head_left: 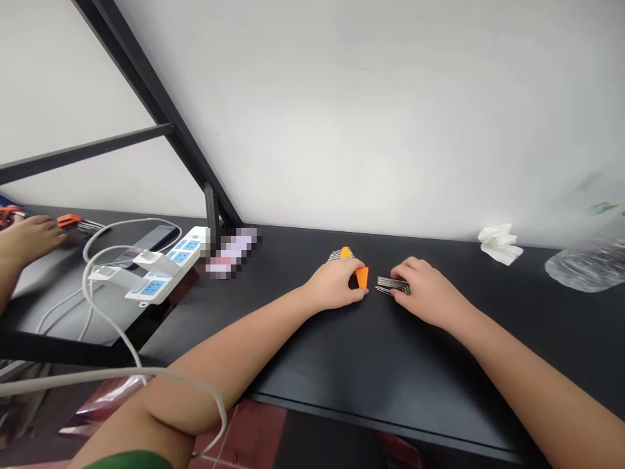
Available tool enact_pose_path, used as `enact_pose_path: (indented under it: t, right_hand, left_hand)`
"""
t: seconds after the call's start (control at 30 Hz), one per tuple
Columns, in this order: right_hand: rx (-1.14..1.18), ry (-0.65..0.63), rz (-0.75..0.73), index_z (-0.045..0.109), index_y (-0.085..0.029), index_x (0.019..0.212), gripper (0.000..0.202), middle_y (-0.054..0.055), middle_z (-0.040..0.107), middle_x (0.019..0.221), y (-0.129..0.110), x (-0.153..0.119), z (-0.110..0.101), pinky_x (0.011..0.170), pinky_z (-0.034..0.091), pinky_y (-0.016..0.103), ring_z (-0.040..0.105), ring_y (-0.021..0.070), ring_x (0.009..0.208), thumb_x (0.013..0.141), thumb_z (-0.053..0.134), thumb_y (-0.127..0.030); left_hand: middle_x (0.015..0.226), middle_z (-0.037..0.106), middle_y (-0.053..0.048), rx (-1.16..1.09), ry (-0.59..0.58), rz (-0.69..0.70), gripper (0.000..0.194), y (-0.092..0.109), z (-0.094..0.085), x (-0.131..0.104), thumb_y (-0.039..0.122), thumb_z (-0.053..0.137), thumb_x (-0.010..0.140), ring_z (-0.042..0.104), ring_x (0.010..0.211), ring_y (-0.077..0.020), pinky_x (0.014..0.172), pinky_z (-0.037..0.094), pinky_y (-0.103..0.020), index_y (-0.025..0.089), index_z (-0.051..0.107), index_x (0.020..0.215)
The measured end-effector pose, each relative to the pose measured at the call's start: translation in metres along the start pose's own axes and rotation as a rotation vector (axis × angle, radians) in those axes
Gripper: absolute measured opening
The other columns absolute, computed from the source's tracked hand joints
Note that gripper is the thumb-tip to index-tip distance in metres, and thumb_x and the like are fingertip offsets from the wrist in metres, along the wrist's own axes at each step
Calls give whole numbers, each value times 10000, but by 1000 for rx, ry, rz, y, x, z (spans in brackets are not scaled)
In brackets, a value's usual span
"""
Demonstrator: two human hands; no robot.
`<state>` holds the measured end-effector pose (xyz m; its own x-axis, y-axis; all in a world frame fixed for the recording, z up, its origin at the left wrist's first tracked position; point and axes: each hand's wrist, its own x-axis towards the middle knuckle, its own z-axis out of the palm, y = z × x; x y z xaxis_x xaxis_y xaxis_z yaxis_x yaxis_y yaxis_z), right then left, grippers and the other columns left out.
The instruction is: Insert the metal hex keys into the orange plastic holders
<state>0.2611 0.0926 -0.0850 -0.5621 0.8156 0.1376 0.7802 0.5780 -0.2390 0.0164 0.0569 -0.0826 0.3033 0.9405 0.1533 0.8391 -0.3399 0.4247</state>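
My left hand [338, 284] is closed on an orange plastic hex key holder [362, 277], with thumb and fingers on its edges. Just behind that hand, another orange part [346, 252] shows with thin metal rods [334, 255] beside it; I cannot tell whether it belongs to the same holder. To the right, my right hand [426, 290] grips a bundle of several L-shaped metal hex keys [390, 284] between thumb and fingers. Their straight ends point left toward the orange holder, a small gap apart from it. Both hands are low over the black table [312, 371].
A crumpled tissue [500, 243] and a clear plastic bag [588, 264] lie to the right. Leftward are a power strip [168, 264], white cables [110, 326], a phone [149, 244] and a black frame [188, 150]. Another person's hand [36, 236] is near orange-handled tools [69, 221].
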Motion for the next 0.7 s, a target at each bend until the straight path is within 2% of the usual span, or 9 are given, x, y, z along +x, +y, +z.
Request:
enact_pose_path:
  t: [0.13, 0.4, 0.7]
  right_hand:
    - [42, -23, -2, 663, -231, 1128, 265, 95, 611, 1201, 9, 2, 7, 892, 477, 411, 561, 278, 1077, 898, 579, -333]
    - [170, -50, 3, 661, -255, 1136, 252, 75, 620, 1212, 25, 8, 10, 943, 484, 398, 546, 268, 1145, 929, 583, -377]
    - [160, -56, 6, 683, -237, 1097, 222, 79, 622, 1200, 20, 7, 7, 952, 488, 385, 560, 257, 1132, 919, 573, -308]
  left_hand:
    - [1145, 709, -64, 0, 7, 2, 468, 0, 0, 0, 431, 733, 811, 675, 920, -238, 794, 527, -357, 216, 642, 1216]
    - [1136, 708, -63, -16, 4, -2, 464, -1, 1, 0, 430, 735, 810, 676, 915, -239, 801, 528, -362, 220, 643, 1213]
    - [1109, 707, -57, -12, 5, 1, 440, 1, 0, 0, 422, 736, 811, 677, 930, -241, 821, 532, -359, 225, 653, 1196]
